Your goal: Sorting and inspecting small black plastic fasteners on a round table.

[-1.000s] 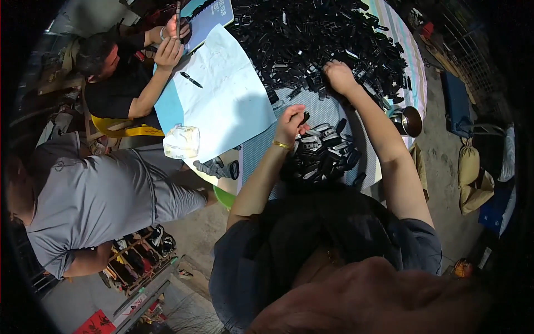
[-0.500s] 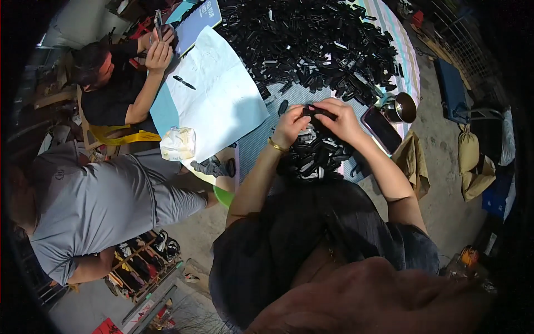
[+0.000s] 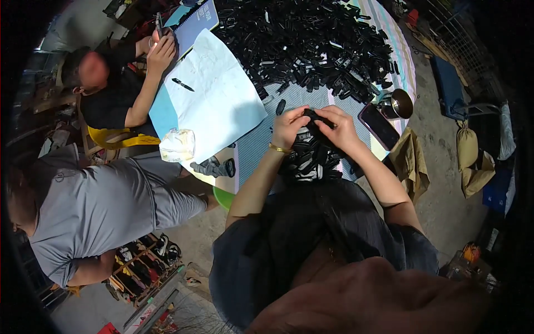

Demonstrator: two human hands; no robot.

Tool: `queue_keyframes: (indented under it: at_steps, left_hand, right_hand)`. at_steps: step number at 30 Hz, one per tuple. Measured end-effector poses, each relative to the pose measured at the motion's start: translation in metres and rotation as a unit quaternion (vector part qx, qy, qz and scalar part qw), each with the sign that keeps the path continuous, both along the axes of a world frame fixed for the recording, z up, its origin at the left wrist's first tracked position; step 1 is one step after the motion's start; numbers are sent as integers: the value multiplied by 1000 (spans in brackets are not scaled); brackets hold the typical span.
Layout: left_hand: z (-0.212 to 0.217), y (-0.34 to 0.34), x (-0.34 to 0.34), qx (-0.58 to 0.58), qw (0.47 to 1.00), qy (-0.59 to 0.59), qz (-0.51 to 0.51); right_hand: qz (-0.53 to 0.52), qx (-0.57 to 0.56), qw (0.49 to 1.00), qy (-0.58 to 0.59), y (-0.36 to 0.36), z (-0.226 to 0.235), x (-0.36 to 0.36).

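Note:
Between my two hands, above the near side of the table, is a small black plastic part (image 3: pixel 312 114). My left hand (image 3: pixel 287 128), with a gold bangle at the wrist, pinches its left end. The fingers and thumb of my right hand (image 3: pixel 339 129) close on the right end. My fingers cover much of it, so its exact shape is hidden. Beneath my hands lies a small heap of similar black parts (image 3: pixel 308 161), some with pale shiny faces. One loose black piece (image 3: pixel 281 107) rests just beyond my left hand.
A large pile of black parts (image 3: pixel 300 44) covers the table's far side. To the right are a phone (image 3: pixel 379 127) and a metal cup (image 3: pixel 397 104). Leftward lie a white sheet (image 3: pixel 222 94), a pen (image 3: pixel 182 84), a notebook (image 3: pixel 194 28) and dark gloves (image 3: pixel 214 167). Two people are at the left.
My hands stay together on the black part, with only small finger shifts. The person at the far left has turned their head and lowered their hands slightly toward the notebook.

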State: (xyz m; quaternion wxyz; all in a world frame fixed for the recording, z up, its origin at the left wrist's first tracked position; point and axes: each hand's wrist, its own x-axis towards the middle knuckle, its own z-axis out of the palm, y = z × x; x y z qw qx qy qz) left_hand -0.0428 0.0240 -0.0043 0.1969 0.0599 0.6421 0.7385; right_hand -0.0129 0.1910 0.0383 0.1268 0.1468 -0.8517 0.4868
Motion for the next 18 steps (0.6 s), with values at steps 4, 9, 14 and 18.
queue_keyframes:
  at_steps: [4, 9, 14, 18]
  left_hand:
    - [1, 14, 12, 71, 996, 6, 60]
    - [6, 10, 9, 33, 997, 52, 44]
    - [10, 9, 6, 12, 996, 88, -15]
    - [10, 12, 0, -16, 995, 83, -59]
  right_hand:
    - [-31, 65, 995, 64, -6, -6, 6]
    - [-102, -45, 994, -16, -10, -19, 8]
    - [27, -84, 967, -238, 4, -37, 8]
    - [13, -27, 975, -220, 8, -45, 11]
